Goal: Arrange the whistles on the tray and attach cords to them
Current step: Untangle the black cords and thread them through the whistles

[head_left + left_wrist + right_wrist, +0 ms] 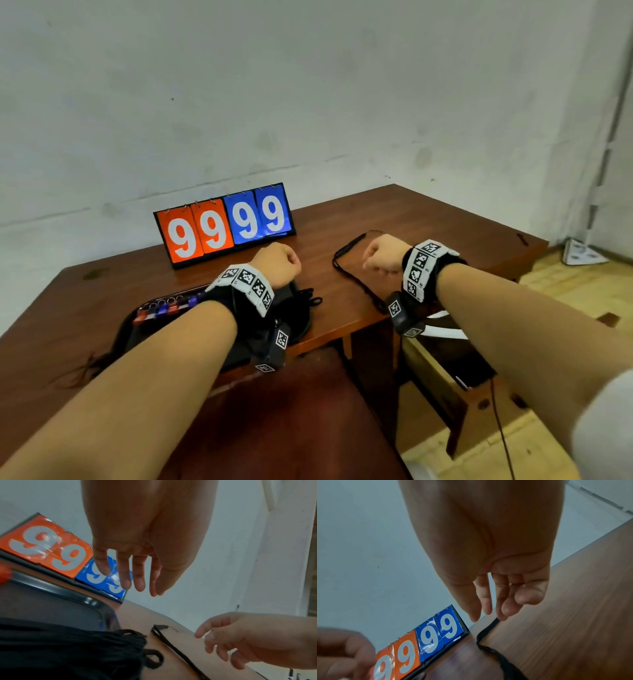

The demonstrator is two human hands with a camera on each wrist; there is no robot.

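Note:
Several red and blue whistles (164,306) lie in a row along the far edge of a black tray (125,334) at the table's left. A bundle of black cords (308,296) sits at the tray's right end. One black cord (335,261) lies looped on the bare table. My left hand (279,262) hangs above the tray's right end with fingers (139,580) straight and holds nothing. My right hand (380,257) hovers over the looped cord (488,630), empty, with relaxed fingertips (502,615) close to its far end. I cannot tell if they touch it.
A flip scoreboard (224,224) reading 9999 stands at the back against the wall. The brown table (445,219) ends close to my right forearm. Below are a dark red seat (291,411) and a wooden frame (435,377) on the floor side.

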